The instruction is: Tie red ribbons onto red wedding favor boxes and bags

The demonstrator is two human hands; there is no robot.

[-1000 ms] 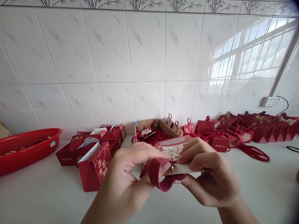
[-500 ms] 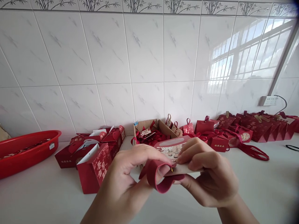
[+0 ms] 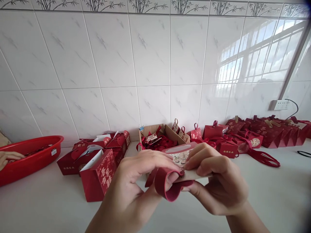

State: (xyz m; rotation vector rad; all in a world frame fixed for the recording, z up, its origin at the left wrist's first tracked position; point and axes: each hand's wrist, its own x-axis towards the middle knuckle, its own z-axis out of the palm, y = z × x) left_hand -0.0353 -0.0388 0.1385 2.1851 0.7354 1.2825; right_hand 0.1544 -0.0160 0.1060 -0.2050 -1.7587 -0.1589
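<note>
Both my hands meet over the table at the centre. My left hand [image 3: 136, 184] pinches a dark red ribbon [image 3: 160, 186], which curls in a loop round its thumb tip. My right hand [image 3: 218, 178] grips a small red and cream gift box [image 3: 179, 157] with a printed floral pattern, fingers on top and thumb beneath. The ribbon's end runs to the box's near edge, by the right thumb. My fingers hide how the ribbon meets the box.
Behind my hands stands a cardboard box [image 3: 170, 132] of red ribbons and tags. Red gift boxes [image 3: 97, 178] sit at left, more red boxes [image 3: 272, 129] at right. Another person's hand [image 3: 11, 157] reaches into the red basin [image 3: 31, 168]. A black loop [image 3: 303, 153] lies far right.
Another person's hand has come into view at the red basin on the left. My left hand has shifted slightly right, and the ribbon loop has moved a little with it.
</note>
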